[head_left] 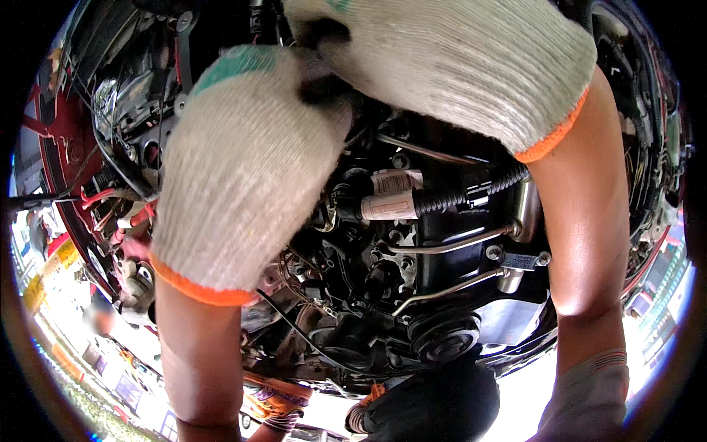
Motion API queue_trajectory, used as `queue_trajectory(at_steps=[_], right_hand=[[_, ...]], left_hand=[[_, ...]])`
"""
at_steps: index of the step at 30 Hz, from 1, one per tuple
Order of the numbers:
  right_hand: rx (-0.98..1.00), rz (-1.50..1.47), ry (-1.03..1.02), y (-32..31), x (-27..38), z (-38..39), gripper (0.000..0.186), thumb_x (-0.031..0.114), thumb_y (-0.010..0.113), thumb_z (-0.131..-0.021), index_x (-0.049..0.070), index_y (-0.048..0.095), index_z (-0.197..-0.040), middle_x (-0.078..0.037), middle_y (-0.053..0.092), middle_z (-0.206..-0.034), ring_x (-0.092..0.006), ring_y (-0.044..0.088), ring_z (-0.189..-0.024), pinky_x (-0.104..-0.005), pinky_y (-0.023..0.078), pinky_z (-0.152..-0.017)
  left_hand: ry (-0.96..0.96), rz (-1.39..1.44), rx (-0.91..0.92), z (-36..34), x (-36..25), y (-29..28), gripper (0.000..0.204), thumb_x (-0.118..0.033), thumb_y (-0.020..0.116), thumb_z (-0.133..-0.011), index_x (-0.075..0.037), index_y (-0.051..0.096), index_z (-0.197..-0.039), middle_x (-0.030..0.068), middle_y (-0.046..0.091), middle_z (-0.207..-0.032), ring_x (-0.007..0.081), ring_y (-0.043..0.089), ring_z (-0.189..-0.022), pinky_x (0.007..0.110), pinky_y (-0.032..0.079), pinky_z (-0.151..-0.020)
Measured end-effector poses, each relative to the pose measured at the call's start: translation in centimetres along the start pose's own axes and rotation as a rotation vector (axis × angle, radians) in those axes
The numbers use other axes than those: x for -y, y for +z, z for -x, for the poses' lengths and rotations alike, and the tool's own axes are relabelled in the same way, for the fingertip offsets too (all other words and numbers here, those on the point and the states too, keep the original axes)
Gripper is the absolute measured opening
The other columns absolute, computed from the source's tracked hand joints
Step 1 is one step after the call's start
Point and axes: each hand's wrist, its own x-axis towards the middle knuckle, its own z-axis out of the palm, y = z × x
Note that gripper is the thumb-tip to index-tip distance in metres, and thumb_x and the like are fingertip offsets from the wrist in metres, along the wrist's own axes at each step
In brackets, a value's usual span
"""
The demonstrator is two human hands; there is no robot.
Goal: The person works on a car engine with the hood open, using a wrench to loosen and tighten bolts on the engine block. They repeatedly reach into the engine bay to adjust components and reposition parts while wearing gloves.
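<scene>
My left hand, in an off-white knit glove with green at the knuckles and an orange cuff, reaches far into the engine bay of a vehicle. Just beyond it, to the right, my right hand wears a matching glove and comes across from the right. Both hands look curled, with the thumb sides close together at the top middle. Their fingertips are mostly hidden, so what they grip cannot be seen. Beneath the hands lies the dark engine, with a corrugated black hose carrying a pale label.
Bent metal pipes run across the engine beside a metal bracket. A round black pulley-like part sits at the near edge. Red bodywork and loose wiring line the left. Black cloth shows below.
</scene>
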Motion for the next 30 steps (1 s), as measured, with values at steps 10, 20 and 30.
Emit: queue_trajectory(at_steps=[10, 20, 30], right_hand=[[-0.059, 0.027, -0.040, -1.2, -1.0, 1.5, 0.053, 0.020, 0.059, -0.102, 0.000, 0.043, -0.149, -0.019, 0.050, -0.148, -0.0281, 0.052, -0.138, -0.0401, 0.045, -0.116], [-0.042, -0.050, -0.064, -0.9, -1.1, 0.9, 0.060, 0.025, 0.063, -0.100, 0.001, 0.041, -0.150, -0.019, 0.049, -0.149, -0.0284, 0.051, -0.138, -0.0404, 0.045, -0.116], [-0.004, -0.272, -0.071, -1.5, -1.8, 1.2, 0.068, 0.030, 0.067, -0.097, 0.001, 0.039, -0.152, -0.020, 0.048, -0.149, -0.0288, 0.050, -0.138, -0.0407, 0.045, -0.116]], left_hand=[[0.036, 0.003, 0.223, -3.6, 0.6, 0.1, 0.041, -0.037, 0.073, -0.087, -0.001, 0.074, -0.107, 0.0242, 0.073, -0.104, 0.0439, 0.069, -0.097, 0.046, 0.056, -0.082], [0.219, -0.217, 0.233, -3.0, 1.4, -1.4, 0.042, -0.039, 0.069, -0.090, -0.003, 0.074, -0.111, 0.0237, 0.072, -0.111, 0.0433, 0.068, -0.105, 0.045, 0.054, -0.088], [0.342, -0.115, 0.186, -3.5, 2.4, -0.5, 0.041, -0.038, 0.065, -0.092, -0.003, 0.073, -0.114, 0.0234, 0.072, -0.114, 0.0426, 0.067, -0.108, 0.045, 0.053, -0.091]])
